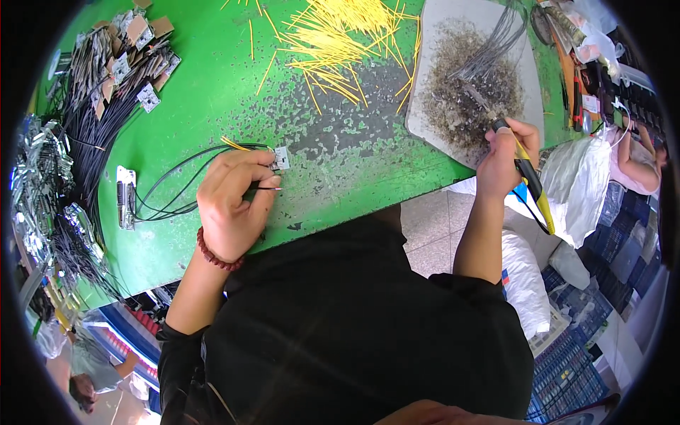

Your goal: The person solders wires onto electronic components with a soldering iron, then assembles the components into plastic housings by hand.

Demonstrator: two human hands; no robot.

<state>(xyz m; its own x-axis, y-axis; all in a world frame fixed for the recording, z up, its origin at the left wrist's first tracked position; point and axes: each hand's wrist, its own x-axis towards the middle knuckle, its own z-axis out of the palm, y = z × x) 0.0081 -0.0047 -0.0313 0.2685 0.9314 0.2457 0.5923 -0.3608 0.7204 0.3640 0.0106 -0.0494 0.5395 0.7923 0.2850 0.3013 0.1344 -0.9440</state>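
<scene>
Over the scuffed green worktop (212, 85), the curled left hand (235, 191) pinches thin black cables (170, 172), a square white circuit board (282, 158) at its fingertips; the right hand (501, 161) grips a yellow-and-black soldering iron (527, 170).

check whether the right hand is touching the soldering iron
Touching: the head view shows the right hand around the soldering iron, with thumb and fingers against its black and yellow handle.

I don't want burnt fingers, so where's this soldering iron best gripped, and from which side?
Probably by its thick black-and-yellow handle, from your body's side: the handle slants back toward you, while the thin metal tip points away over the pale board.
</scene>
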